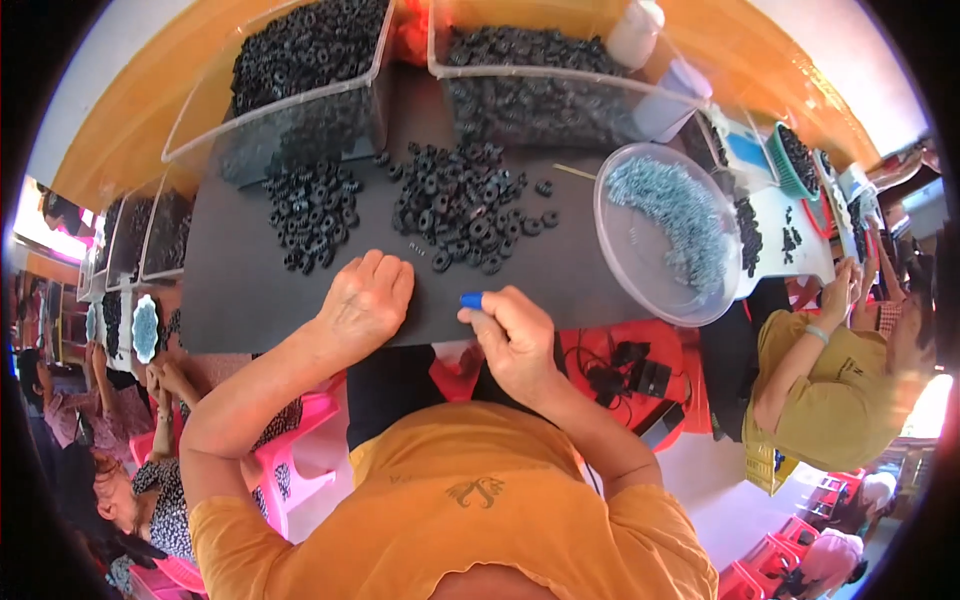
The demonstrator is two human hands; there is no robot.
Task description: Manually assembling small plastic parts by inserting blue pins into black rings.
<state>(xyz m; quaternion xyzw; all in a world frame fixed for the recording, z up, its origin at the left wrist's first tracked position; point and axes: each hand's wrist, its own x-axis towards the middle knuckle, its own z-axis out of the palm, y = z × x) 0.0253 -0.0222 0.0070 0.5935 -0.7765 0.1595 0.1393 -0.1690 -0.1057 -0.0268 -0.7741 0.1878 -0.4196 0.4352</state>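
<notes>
My left hand [365,305] rests at the near part of the dark table with its fingers curled under. What it holds, if anything, is hidden. Close by, my right hand [520,345] has thumb and index finger drawn together at the table's near edge. A blue cover or piece [471,299] shows at the index fingertip; anything pinched there is too small to make out. A few tiny silvery coils [417,248] lie just beyond my hands. Past them sit a big pile of black ring-shaped parts [455,205] and a second black pile [310,205].
Clear bins [300,60] [540,95] of black parts line the back. At right, a round clear tray [625,260] holds many small silvery-blue pieces [680,215]. A red stool [665,360] carries cables and dark devices. Co-workers sit at left [165,490] and right [830,390].
</notes>
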